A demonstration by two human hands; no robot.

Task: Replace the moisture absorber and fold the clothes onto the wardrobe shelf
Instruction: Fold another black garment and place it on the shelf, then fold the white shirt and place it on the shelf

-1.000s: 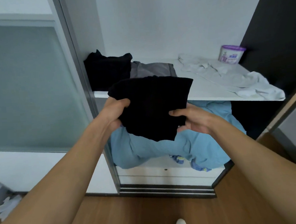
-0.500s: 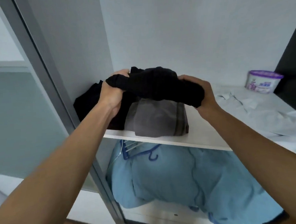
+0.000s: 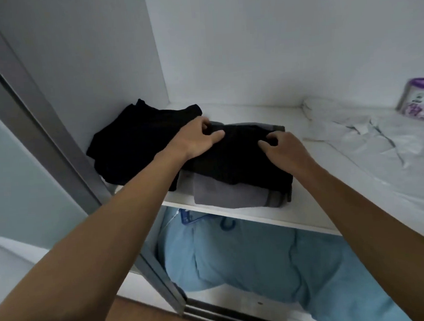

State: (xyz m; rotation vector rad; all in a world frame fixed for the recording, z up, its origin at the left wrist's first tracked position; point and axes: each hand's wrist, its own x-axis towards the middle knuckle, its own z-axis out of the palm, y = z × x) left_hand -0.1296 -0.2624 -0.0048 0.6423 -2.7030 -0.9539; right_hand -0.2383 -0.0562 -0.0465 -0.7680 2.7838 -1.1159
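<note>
Folded black garment [image 3: 243, 166] lies on top of folded grey garment [image 3: 223, 198], front-left part of wardrobe shelf [image 3: 259, 215]. Left hand [image 3: 196, 140] at the stack's 11 o'clock, fingers curled, pinching the black garment's far edge, thumb flat on top. Right hand [image 3: 286, 149] at 1 o'clock, fingers bent, pinching the fabric. Second black garment [image 3: 135, 145] touching at 9 o'clock. Unfolded white shirt [image 3: 379, 147] at 3 o'clock. Moisture absorber [image 3: 419, 104] at 2 o'clock, behind the shirt. Blue bedding [image 3: 261, 259] below the shelf.
</note>
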